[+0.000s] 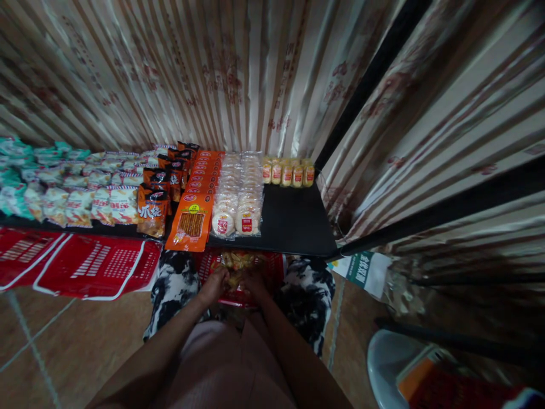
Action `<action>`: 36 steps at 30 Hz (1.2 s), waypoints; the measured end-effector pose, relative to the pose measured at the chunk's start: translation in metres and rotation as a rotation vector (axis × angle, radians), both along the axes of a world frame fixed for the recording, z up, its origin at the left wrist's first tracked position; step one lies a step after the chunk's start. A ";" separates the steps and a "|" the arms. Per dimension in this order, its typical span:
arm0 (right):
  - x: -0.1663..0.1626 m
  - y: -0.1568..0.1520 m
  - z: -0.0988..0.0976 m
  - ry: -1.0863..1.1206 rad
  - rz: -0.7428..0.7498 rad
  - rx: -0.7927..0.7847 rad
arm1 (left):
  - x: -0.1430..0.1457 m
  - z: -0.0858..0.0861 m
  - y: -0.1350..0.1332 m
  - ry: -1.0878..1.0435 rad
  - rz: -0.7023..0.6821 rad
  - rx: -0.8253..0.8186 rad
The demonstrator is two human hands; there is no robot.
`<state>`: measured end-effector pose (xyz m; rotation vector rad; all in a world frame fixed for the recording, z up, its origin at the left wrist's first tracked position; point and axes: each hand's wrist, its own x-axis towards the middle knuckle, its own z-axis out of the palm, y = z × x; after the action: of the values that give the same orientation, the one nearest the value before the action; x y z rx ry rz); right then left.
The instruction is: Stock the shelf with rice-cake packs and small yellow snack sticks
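Low between the knees, under the front edge of the table, is a red basket [275,267] holding shiny golden-brown snack packets [235,262]. My left hand [215,285] is at their left side, its fingers curled round the edge of a packet. My right hand [254,282] reaches in from the other side with bent fingers. The fingertips there sink into shadow, and what they grip is unclear. Above the hands, on the black table, lie an orange pack of brown sticks [191,224] with more overlapping behind it, and two rows of clear-wrapped round white crackers [235,218].
Along the black table [293,221] stand small yellow packs [287,173], orange-black bags [152,210], white packets [79,205] and green packets [15,196]. More red baskets [147,267] sit at left. Dark frame bars [370,79] and a pale tub [377,363] are at right.
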<state>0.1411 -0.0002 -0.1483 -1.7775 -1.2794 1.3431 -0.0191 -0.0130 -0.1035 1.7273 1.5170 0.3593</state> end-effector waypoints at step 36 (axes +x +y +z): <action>0.034 -0.019 0.099 0.615 -0.383 -0.138 | 0.017 0.040 -0.003 -0.274 0.170 0.121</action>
<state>0.1747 -0.0194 -0.0491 -1.4226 -0.4998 1.5942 -0.0024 -0.0158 -0.0633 1.5685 1.4667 0.7578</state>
